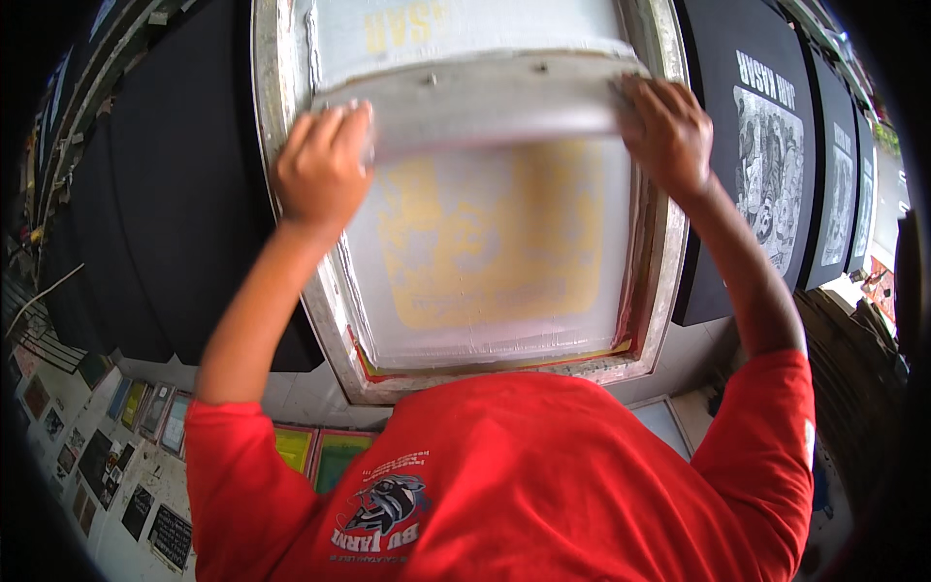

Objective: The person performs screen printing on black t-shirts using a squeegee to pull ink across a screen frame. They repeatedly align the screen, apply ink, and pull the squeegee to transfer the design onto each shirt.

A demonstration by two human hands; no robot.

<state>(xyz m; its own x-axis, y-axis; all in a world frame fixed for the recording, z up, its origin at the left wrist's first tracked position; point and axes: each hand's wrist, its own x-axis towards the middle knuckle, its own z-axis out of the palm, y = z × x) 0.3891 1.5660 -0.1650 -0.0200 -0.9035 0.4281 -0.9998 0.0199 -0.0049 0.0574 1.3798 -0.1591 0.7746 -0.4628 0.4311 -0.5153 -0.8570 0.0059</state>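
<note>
"Where is the squeegee?"

"The wide grey squeegee (499,109) lies across the upper part of the screen mesh (436,344), inside the frame (669,262). Its lower edge is blurred, so I cannot tell if it touches the mesh all along."

"How is it grasped?"

"The left hand (325,165) is clenched on its left end, and the right hand (671,136) is closed around its right end, with the fingers bent over the top. The thumbs I cannot see well."

"Why at the two ends, and not in the middle?"

"I suppose it is for equal pressure on both sides, so that the bar does not turn. It spans almost from one side of the frame to the other, probably to cover the whole yellow pattern (495,242) in one width."

"And why these dark boards?"

"A plain dark board (194,194) is at the left, and a dark board with white print (771,175) is at the right. Perhaps they stand in a row so the screen can serve each one."
</note>
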